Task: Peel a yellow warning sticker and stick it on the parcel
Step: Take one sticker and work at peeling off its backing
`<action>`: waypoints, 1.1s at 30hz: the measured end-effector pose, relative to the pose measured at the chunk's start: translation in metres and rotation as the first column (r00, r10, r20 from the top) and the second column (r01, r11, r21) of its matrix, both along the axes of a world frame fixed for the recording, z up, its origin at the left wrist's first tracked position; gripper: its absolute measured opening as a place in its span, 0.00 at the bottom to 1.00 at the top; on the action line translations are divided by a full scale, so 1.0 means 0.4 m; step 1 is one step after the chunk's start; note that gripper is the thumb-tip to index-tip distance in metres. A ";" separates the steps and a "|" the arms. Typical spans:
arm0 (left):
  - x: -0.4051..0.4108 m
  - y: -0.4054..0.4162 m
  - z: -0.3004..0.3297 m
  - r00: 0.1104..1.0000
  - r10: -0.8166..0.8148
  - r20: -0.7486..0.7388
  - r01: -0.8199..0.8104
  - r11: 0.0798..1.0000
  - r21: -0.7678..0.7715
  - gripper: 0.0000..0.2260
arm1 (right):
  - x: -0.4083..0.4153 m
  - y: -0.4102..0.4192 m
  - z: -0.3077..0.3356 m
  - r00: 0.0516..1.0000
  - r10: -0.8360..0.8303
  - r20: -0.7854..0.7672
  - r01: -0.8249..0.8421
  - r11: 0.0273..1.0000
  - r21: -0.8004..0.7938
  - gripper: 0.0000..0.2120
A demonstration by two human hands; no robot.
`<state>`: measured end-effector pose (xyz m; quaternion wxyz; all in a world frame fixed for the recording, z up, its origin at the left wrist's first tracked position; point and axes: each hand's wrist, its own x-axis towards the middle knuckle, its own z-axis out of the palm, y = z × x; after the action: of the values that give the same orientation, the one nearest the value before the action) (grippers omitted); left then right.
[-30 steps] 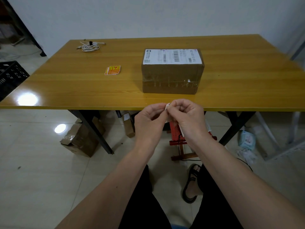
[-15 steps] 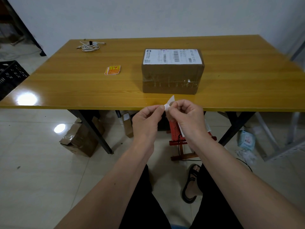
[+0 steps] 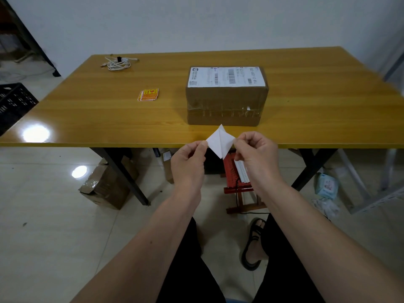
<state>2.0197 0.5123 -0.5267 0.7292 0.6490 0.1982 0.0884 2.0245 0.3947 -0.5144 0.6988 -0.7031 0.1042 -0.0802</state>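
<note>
In front of the table's near edge I hold a small sticker [image 3: 220, 141], its white back side toward me, split into two flaps that spread apart. My left hand [image 3: 189, 162] pinches the left flap; my right hand [image 3: 255, 156] pinches the right flap. I cannot tell which flap is the sticker and which the backing. The brown cardboard parcel [image 3: 225, 106] with a white shipping label on top stands on the table just beyond my hands. A small pile of yellow and red warning stickers [image 3: 148, 95] lies to the parcel's left.
The wooden table [image 3: 109, 119] carries a coiled white cable [image 3: 118, 63] at the back left. Under it stand a cardboard box [image 3: 105, 186], a red stool [image 3: 236, 180] and black table legs. A black crate [image 3: 13, 101] sits at the far left.
My hands have moved apart and risen slightly. The sticker, pinched tightly between the fingers before, has now opened into two white flaps.
</note>
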 end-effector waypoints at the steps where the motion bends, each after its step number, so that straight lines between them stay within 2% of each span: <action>1: 0.001 -0.001 0.000 1.000 0.009 0.000 -0.009 1.000 0.007 0.07 | 0.002 -0.002 0.000 1.000 -0.012 -0.002 0.012 1.000 0.001 0.06; 6: 0.015 -0.005 0.003 0.998 0.058 -0.012 -0.058 0.998 0.016 0.04 | 0.010 -0.015 -0.001 0.998 -0.068 -0.015 0.068 0.998 0.013 0.07; 14: 0.039 -0.009 0.003 0.994 0.104 -0.024 -0.103 0.994 0.041 0.06 | 0.026 -0.055 0.000 0.986 -0.169 -0.001 0.169 0.984 0.048 0.07; 18: 0.060 -0.022 0.008 0.994 0.101 -0.041 -0.100 0.995 0.026 0.04 | 0.047 -0.088 0.004 0.973 -0.233 -0.008 0.233 0.969 0.079 0.07; 20: 0.073 -0.032 0.011 0.996 0.077 -0.035 -0.076 0.997 0.035 0.06 | 0.060 -0.112 0.006 0.964 -0.267 -0.003 0.267 0.960 0.083 0.09; 28: 0.123 -0.087 0.032 0.997 -0.068 -0.048 0.069 0.997 0.039 0.08 | 0.134 -0.205 0.019 0.933 -0.360 0.014 0.360 0.928 -0.093 0.06; 31: 0.146 -0.100 0.046 0.991 -0.118 -0.055 0.121 0.991 0.052 0.05 | 0.177 -0.233 0.015 0.937 -0.349 -0.013 0.341 0.922 -0.184 0.02; 33: 0.161 -0.107 0.054 0.990 -0.132 -0.057 0.135 0.989 0.064 0.05 | 0.203 -0.246 0.012 0.947 -0.318 -0.054 0.298 0.927 -0.229 0.03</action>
<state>2.0842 0.4696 -0.5049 0.7057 0.6872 0.1703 0.0288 2.1056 0.2962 -0.5098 0.5907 -0.7533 0.2352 -0.1683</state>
